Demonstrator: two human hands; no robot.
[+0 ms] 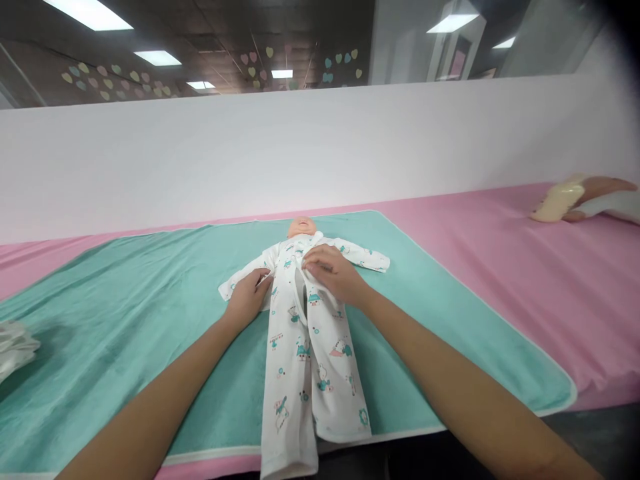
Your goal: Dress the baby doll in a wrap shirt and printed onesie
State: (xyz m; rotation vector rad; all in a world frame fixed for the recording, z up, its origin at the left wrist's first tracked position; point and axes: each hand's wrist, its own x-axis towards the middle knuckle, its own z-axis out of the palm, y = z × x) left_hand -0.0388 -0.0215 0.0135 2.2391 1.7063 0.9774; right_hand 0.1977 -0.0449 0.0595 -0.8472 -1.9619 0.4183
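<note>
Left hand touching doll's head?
Apart. Head camera: a visible stretch of the white suit separates the left hand from the doll's head.

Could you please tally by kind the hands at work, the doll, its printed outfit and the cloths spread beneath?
Hands: 2 (left hand, right hand)
Doll: 1
Printed outfit: 1
Spread cloths: 2 (teal blanket, pink sheet)
Total: 6

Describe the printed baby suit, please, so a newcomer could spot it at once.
On the pink cover lies a teal blanket. Near its middle, below a doll's head, lies the baby suit, left hand at its side, right hand on its front. Unlike cover or blanket, it is white with small coloured figures.
</note>
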